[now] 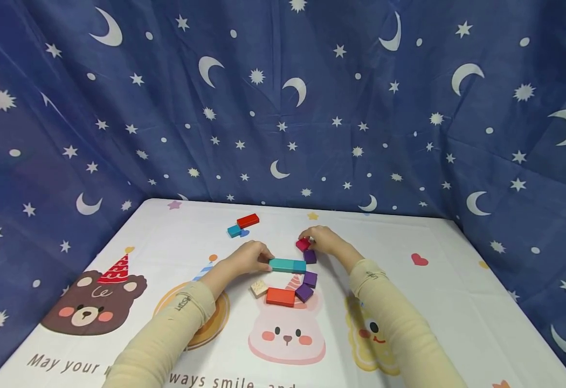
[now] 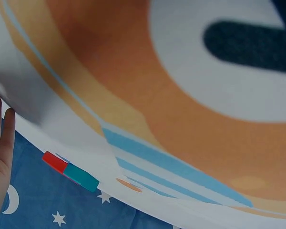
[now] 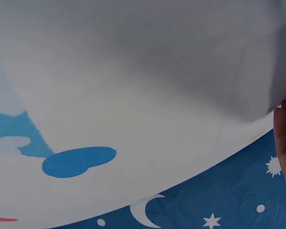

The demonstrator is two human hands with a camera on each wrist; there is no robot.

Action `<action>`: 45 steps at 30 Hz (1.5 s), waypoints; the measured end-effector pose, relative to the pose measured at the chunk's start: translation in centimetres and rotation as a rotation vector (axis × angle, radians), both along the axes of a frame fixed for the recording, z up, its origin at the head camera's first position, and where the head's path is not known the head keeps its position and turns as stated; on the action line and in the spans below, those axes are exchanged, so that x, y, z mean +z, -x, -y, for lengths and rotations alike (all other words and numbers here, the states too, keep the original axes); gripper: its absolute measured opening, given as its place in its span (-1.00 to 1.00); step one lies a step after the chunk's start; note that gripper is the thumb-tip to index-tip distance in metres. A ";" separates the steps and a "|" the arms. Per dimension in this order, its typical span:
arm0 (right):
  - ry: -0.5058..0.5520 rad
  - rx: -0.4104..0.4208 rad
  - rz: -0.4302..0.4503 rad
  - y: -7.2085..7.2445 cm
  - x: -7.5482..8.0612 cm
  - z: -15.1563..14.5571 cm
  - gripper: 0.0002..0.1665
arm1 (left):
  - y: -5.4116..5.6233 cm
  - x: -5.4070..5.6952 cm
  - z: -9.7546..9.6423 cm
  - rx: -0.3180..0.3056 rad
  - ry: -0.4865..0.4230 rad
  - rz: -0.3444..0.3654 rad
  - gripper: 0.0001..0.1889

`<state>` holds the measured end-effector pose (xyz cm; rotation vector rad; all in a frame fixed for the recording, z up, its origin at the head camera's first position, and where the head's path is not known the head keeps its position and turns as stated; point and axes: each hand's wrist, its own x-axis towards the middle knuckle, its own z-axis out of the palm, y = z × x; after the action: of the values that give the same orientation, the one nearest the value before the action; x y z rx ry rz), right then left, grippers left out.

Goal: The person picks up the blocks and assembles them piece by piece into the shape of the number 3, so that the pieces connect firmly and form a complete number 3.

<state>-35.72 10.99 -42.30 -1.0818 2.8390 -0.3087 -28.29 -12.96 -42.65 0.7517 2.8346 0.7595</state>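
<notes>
In the head view my left hand (image 1: 250,257) is at the left end of a long teal block (image 1: 282,265), thumb and fingertip pinching that end. A bluer square block (image 1: 299,266) sits against the teal block's right end. Farther back, my right hand (image 1: 326,240) holds a small crimson block (image 1: 303,244) between fingers and thumb. Touching it in this view is a purple block (image 1: 309,256). Two more purple blocks, one upper (image 1: 310,279) and one lower (image 1: 304,292), curve down to an orange-red block (image 1: 280,297). A speckled cream block (image 1: 259,288) adjoins its left end. Both wrist views miss the held blocks.
A red block (image 1: 248,220) and a small blue-teal block (image 1: 234,231) lie together toward the back of the table. The white tablecloth (image 1: 438,307) carries printed cartoon figures and lettering. A blue curtain (image 1: 283,108) with moons and stars stands behind the table.
</notes>
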 end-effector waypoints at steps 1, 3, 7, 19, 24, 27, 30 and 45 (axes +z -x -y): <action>0.002 -0.005 0.005 0.3 -0.3 0.0 -0.60 | 0.0 0.0 0.0 0.000 0.000 0.000 -0.72; 0.021 0.021 -0.023 1.3 -1.6 -0.4 -0.57 | 0.0 -0.1 0.0 0.001 -0.002 -0.003 -0.72; 0.011 0.013 -0.027 1.9 -2.2 -0.3 -0.59 | 0.0 -0.1 0.0 -0.001 -0.004 0.001 -0.72; -0.019 -0.036 0.013 -0.6 0.3 0.4 -0.63 | 0.0 -0.2 0.1 0.014 -0.013 0.013 -0.72; -0.029 -0.016 0.018 -0.5 0.4 0.3 -0.63 | 0.1 -0.2 0.2 0.010 -0.020 0.014 -0.72; -0.033 -0.005 0.019 -0.5 0.5 0.3 -0.62 | 0.1 -0.2 0.2 0.007 -0.019 0.012 -0.72; -0.036 -0.002 0.018 -0.3 0.5 0.3 -0.62 | 0.1 -0.2 0.1 0.009 -0.016 0.014 -0.72; -0.043 -0.026 0.058 -0.4 0.7 0.2 -0.50 | 0.4 -0.3 0.3 -0.022 -0.017 -0.005 -0.73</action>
<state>-35.32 10.81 -41.61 -1.0119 2.7969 -0.2756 -28.65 -13.21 -42.95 0.7865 2.8229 0.7810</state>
